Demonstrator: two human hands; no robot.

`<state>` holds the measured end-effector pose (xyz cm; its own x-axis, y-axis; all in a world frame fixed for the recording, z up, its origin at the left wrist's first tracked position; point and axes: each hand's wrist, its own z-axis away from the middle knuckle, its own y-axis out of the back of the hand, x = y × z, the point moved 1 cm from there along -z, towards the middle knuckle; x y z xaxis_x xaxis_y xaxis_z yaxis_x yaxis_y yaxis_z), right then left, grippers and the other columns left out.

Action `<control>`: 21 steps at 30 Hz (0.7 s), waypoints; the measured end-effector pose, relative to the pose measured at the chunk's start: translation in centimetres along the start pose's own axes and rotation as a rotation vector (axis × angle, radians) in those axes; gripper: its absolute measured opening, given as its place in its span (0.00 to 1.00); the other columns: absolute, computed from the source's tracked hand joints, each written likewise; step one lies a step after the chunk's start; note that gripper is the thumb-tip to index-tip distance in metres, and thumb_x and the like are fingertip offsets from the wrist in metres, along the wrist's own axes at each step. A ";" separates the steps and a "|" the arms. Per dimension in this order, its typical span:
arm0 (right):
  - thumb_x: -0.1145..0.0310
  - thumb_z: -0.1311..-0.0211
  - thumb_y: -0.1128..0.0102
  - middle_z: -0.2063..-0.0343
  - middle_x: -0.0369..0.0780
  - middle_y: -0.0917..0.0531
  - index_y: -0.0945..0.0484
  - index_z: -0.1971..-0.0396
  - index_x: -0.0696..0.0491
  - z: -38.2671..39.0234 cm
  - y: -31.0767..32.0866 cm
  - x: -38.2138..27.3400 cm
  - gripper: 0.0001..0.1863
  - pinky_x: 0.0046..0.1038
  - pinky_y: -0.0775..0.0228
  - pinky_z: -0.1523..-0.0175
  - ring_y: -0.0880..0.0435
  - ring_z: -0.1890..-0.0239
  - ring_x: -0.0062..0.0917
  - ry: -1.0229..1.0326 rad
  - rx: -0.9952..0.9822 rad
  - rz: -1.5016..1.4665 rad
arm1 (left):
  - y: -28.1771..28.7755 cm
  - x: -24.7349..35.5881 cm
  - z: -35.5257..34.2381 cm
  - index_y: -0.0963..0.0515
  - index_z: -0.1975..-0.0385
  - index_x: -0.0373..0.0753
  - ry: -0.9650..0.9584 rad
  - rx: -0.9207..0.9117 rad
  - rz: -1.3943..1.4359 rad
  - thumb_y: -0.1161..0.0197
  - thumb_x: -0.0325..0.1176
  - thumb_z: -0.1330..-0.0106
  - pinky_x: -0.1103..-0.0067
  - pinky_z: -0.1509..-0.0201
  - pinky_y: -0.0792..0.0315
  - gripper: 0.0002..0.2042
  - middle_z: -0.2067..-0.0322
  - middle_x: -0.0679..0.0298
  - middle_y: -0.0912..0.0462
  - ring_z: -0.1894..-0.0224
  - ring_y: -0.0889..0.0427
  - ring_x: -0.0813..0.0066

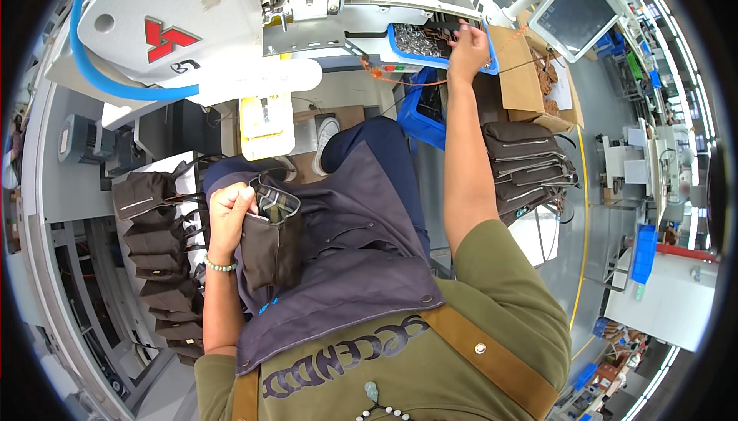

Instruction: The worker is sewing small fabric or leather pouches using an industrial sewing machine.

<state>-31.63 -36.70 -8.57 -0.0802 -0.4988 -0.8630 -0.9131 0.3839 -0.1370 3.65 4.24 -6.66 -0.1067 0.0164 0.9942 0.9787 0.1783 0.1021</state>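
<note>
My left hand (227, 220) is closed on the rim of a small dark brown bag (270, 256), held over my lap. Its mouth faces up and shows a plaid lining. Far forward on the right, my right hand (469, 52) reaches over a blue tray (437, 61), fingers bent together at its right end. Small shiny metal pieces (415, 40) fill the tray's left part, with brownish pieces beside them. What the right fingers hold, if anything, is too small to make out.
A large white machine (223, 29) stands ahead, with a lit yellow-white plate (265, 125) below its arm. Stacked brown bags hang at left (157, 252) and lie at right (523, 164). A blue bin (424, 114), a cardboard box (526, 75) and a screen (576, 14) stand right.
</note>
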 end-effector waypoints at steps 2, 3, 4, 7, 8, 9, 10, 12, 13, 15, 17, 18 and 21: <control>0.71 0.30 0.46 0.68 0.43 0.13 0.27 0.57 0.59 0.2 0.3 -1.5 0.08 0.17 0.29 0.74 0.19 0.71 0.18 -0.060 0.008 -0.101 | -0.2 0.0 -0.1 0.28 0.83 0.35 0.002 -0.001 -0.003 0.42 0.40 0.26 0.83 0.74 0.40 0.21 0.84 0.70 0.27 0.79 0.32 0.86; 0.71 0.30 0.46 0.68 0.43 0.13 0.28 0.56 0.60 0.0 0.9 -1.9 0.09 0.20 0.28 0.74 0.19 0.71 0.18 -0.078 0.001 -0.077 | -0.3 0.1 -0.3 0.27 0.83 0.35 -0.004 -0.021 -0.007 0.42 0.39 0.26 0.83 0.74 0.40 0.21 0.84 0.70 0.27 0.79 0.33 0.86; 0.71 0.30 0.46 0.68 0.43 0.13 0.28 0.56 0.60 -0.2 1.3 -1.3 0.09 0.20 0.28 0.74 0.19 0.71 0.18 -0.075 0.004 -0.074 | -0.4 0.1 -0.5 0.27 0.83 0.35 -0.006 -0.024 -0.004 0.42 0.39 0.26 0.83 0.74 0.40 0.21 0.84 0.70 0.27 0.79 0.33 0.86; 0.71 0.35 0.44 0.72 0.44 0.13 0.21 0.58 0.59 0.6 0.5 -0.6 0.10 0.33 0.24 0.63 0.15 0.72 0.27 0.096 -0.215 0.447 | -0.7 0.3 -0.9 0.27 0.83 0.35 -0.010 -0.045 -0.028 0.42 0.38 0.26 0.83 0.74 0.39 0.21 0.84 0.70 0.27 0.79 0.32 0.86; 0.69 0.37 0.42 0.73 0.44 0.13 0.17 0.61 0.56 1.1 0.0 -0.4 0.09 0.34 0.23 0.62 0.13 0.70 0.30 0.035 -0.373 0.536 | -0.9 0.4 -1.0 0.27 0.83 0.34 -0.006 -0.049 -0.021 0.41 0.37 0.27 0.83 0.74 0.39 0.20 0.84 0.70 0.27 0.79 0.32 0.86; 0.68 0.38 0.41 0.73 0.43 0.13 0.14 0.63 0.53 2.1 -1.2 -0.9 0.09 0.34 0.23 0.61 0.12 0.68 0.34 -0.030 -0.544 0.618 | -0.8 0.4 -0.9 0.26 0.83 0.34 0.004 -0.041 -0.016 0.41 0.37 0.27 0.83 0.73 0.39 0.20 0.84 0.70 0.26 0.79 0.32 0.86; 0.68 0.38 0.41 0.73 0.43 0.13 0.14 0.63 0.53 2.6 -1.8 -1.3 0.09 0.34 0.23 0.61 0.12 0.68 0.34 -0.029 -0.546 0.618 | -0.8 0.4 -0.9 0.26 0.83 0.34 0.005 -0.039 -0.015 0.41 0.37 0.27 0.83 0.73 0.39 0.20 0.84 0.70 0.26 0.79 0.32 0.86; 0.59 0.40 0.38 0.73 0.44 0.13 0.11 0.65 0.46 3.3 -2.9 -2.1 0.11 0.34 0.23 0.59 0.13 0.66 0.36 0.127 -0.510 0.990 | -0.8 0.5 -0.9 0.26 0.82 0.35 0.034 -0.071 -0.024 0.41 0.36 0.27 0.83 0.73 0.38 0.19 0.83 0.70 0.26 0.78 0.31 0.86; 0.59 0.40 0.38 0.73 0.44 0.13 0.11 0.65 0.46 3.4 -3.2 -2.3 0.11 0.34 0.23 0.59 0.13 0.66 0.36 0.127 -0.514 0.985 | -0.8 0.7 -0.7 0.26 0.82 0.35 0.036 -0.065 -0.028 0.41 0.36 0.27 0.83 0.73 0.38 0.19 0.83 0.70 0.26 0.78 0.31 0.86; 0.55 0.44 0.35 0.71 0.46 0.13 0.11 0.65 0.45 3.3 -3.5 -2.3 0.13 0.37 0.23 0.60 0.14 0.65 0.42 0.059 -0.572 1.054 | -1.0 0.9 -0.6 0.26 0.81 0.35 0.048 -0.077 -0.019 0.41 0.36 0.27 0.83 0.72 0.37 0.18 0.82 0.71 0.25 0.77 0.31 0.86; 0.58 0.43 0.35 0.72 0.44 0.13 0.11 0.65 0.47 3.3 -2.8 -2.2 0.12 0.36 0.24 0.60 0.14 0.67 0.39 0.062 -0.491 0.993 | -1.2 0.7 -0.7 0.24 0.77 0.36 0.041 -0.100 0.012 0.41 0.36 0.27 0.85 0.72 0.39 0.15 0.80 0.74 0.26 0.77 0.33 0.88; 0.61 0.42 0.35 0.73 0.43 0.12 0.11 0.65 0.50 3.3 -2.5 -2.2 0.11 0.36 0.24 0.61 0.13 0.68 0.37 0.066 -0.416 0.927 | -1.4 0.8 -0.7 0.24 0.75 0.36 0.103 -0.120 0.083 0.42 0.36 0.26 0.86 0.72 0.39 0.14 0.80 0.75 0.27 0.77 0.34 0.89; 0.67 0.41 0.35 0.75 0.37 0.13 0.12 0.70 0.54 4.5 -0.7 -2.5 0.07 0.28 0.27 0.66 0.16 0.73 0.25 -0.240 -0.313 0.368 | -2.4 1.2 -1.0 0.21 0.66 0.37 0.172 -0.169 0.162 0.44 0.37 0.25 0.88 0.72 0.41 0.12 0.78 0.77 0.30 0.77 0.37 0.91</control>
<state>-29.00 -32.26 -8.49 -0.3574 -0.1695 -0.9184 -0.9203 0.2315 0.3154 1.35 2.88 -5.67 0.0709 -0.1379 0.9879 0.9974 0.0199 -0.0688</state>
